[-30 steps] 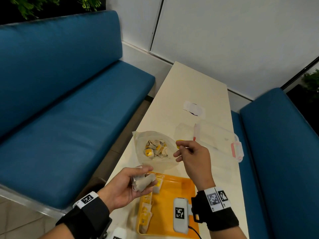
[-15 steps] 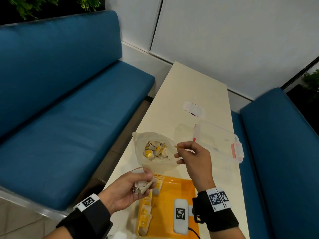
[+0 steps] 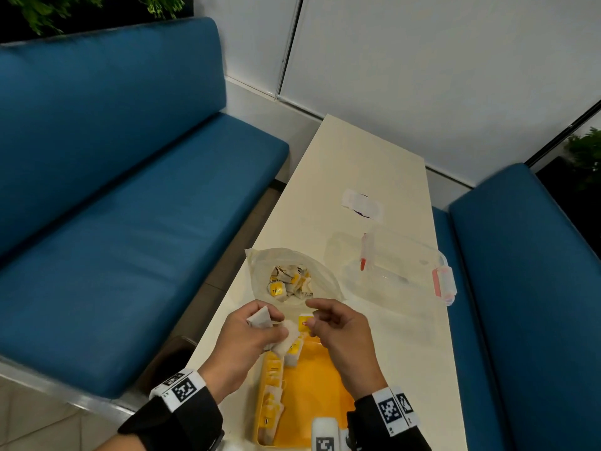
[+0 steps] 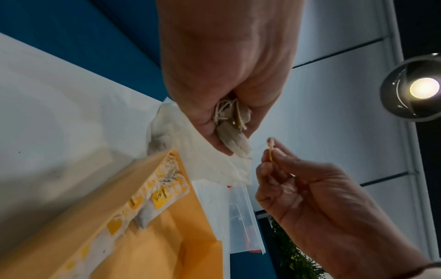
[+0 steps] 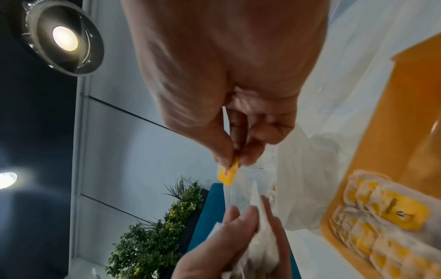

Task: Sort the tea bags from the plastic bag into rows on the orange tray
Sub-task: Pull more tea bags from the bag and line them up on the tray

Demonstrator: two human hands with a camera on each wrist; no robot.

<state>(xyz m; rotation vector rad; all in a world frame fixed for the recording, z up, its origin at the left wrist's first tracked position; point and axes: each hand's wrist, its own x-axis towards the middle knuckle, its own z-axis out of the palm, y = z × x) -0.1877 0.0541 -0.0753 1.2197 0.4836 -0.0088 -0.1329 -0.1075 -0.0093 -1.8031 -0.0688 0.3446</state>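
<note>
A long cream table (image 3: 367,164) runs between two blue benches (image 3: 130,196), and the sorting goes on at its near end. An orange tray (image 3: 312,392) lies at the table's near edge below both hands, with a row of tea bags (image 3: 271,395) overlapping along its left side, their yellow tags face up. Just beyond the tray sits the open plastic bag (image 3: 320,271), a loose heap of tea bags (image 3: 289,283) visible inside it. To the right of the bag lies a clear plastic box (image 3: 403,268) with pink clasps, and farther along the table a small piece of white paper (image 3: 362,203). Above the tray's far edge, the left hand (image 3: 252,333) is curled round a bunch of tea bags (image 4: 232,132), white paper sachets and tangled strings bulging from its grasp in the left wrist view. The right hand (image 3: 338,330), close beside it but not touching, pinches a yellow tag (image 5: 229,172) between thumb and forefinger, the other fingers folded in. The tag hangs between the two hands; whether a string joins it to the bunch cannot be made out.
</note>
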